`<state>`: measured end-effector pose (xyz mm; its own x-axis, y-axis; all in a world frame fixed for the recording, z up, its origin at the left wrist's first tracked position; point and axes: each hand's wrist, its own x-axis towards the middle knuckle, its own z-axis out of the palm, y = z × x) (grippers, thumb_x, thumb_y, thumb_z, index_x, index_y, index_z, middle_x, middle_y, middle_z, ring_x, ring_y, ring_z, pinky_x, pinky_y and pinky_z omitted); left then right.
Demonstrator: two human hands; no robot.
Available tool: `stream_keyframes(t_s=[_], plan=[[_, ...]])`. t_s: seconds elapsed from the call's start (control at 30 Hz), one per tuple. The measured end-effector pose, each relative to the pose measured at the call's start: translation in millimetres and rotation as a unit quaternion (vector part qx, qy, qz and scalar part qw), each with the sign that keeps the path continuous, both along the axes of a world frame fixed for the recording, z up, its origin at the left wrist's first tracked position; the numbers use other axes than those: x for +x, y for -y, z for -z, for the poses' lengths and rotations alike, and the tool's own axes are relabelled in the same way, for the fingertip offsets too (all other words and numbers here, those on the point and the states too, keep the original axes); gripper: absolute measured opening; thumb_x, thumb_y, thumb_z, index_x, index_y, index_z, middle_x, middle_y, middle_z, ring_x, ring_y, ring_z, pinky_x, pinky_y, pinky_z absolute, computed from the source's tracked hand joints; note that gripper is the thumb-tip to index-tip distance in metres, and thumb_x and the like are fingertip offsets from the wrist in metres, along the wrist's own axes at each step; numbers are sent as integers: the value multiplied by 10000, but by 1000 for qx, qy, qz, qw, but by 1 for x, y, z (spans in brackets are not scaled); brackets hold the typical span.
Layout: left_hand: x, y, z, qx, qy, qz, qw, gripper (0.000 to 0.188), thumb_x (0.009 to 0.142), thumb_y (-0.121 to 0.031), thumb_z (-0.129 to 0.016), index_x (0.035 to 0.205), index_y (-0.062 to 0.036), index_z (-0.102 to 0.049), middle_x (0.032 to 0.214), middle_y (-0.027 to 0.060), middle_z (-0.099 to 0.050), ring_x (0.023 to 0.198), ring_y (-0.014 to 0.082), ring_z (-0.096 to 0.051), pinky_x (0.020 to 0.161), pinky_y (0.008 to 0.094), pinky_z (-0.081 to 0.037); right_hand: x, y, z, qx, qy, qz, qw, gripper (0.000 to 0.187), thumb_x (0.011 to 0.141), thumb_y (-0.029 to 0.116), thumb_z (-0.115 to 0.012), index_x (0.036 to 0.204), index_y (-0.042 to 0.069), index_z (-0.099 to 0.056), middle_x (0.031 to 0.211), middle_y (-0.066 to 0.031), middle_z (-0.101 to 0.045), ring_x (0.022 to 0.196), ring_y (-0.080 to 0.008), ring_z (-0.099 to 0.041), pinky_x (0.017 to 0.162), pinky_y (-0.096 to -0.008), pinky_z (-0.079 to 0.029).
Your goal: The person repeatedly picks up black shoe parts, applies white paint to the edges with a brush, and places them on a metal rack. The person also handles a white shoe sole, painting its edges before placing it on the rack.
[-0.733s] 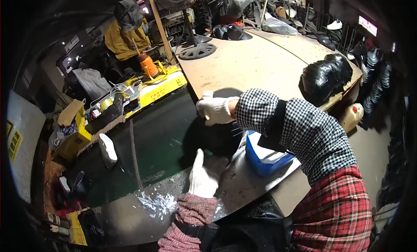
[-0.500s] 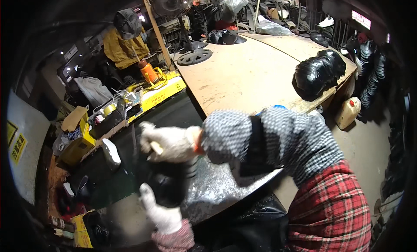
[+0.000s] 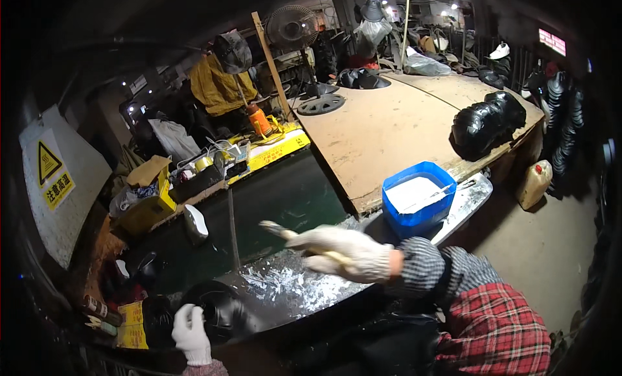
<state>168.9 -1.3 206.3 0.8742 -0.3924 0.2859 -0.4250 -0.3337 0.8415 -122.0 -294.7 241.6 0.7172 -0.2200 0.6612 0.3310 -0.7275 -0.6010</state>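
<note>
My right hand [image 3: 346, 253], in a white knitted glove, is closed on a small brush [image 3: 277, 229] whose blurred tip points left. It is over a dark worktop [image 3: 275, 314] smeared with white paste. At the lower left, my gloved left hand [image 3: 192, 336] has curled fingers at the edge of a glossy black piece [image 3: 223, 306], seemingly a shoe upper, and appears to grip it. Beyond my right forearm stands a blue tub [image 3: 418, 223] of white paste [image 3: 414, 193], with a thin stick lying across its rim.
A dark green conveyor belt [image 3: 278, 201] carries a white-soled shoe [image 3: 195, 224]. Stacked glossy black pieces [image 3: 486, 124] sit on the brown board table [image 3: 382, 129]. A yellow box [image 3: 144, 211], a fan [image 3: 291, 27] and a plastic jug [image 3: 535, 185] stand around.
My right hand has moved right and down, bringing the blue tub into full view. My left hand and the black piece have shifted left and down. The view has also shifted.
</note>
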Motion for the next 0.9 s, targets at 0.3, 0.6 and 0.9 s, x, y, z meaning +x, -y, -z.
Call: stream_keyframes(t_s=[0.3, 0.6, 0.9], plan=[[20, 3, -19, 413, 157, 16, 897, 482, 899, -336, -602, 1287, -50, -622, 1231, 207, -659, 1155, 374, -610, 992, 433, -461, -142, 32, 45, 221, 6, 145, 964, 274, 931, 105, -712, 1186, 24, -654, 1047, -52, -683, 909, -103, -620, 799, -254, -515], [-76, 10, -66, 235, 351, -151, 894, 426, 969, -310, -566, 1224, 27, -620, 1080, 222, -683, 1012, 360, -646, 895, 420, -499, -209, 120, 10, 83, 4, 402, 912, 234, 920, 280, -701, 911, 49, -734, 768, -130, -692, 691, -240, -671, 632, -335, -523], [-122, 66, 77, -120, -170, 163, 964, 393, 987, -346, -615, 945, 43, -655, 795, 163, -691, 612, 214, -664, 526, 278, -565, -233, 104, 33, -38, 20, 426, 904, 121, 846, 145, -763, 916, 54, -727, 809, -100, -695, 743, -247, -676, 694, -342, -528]])
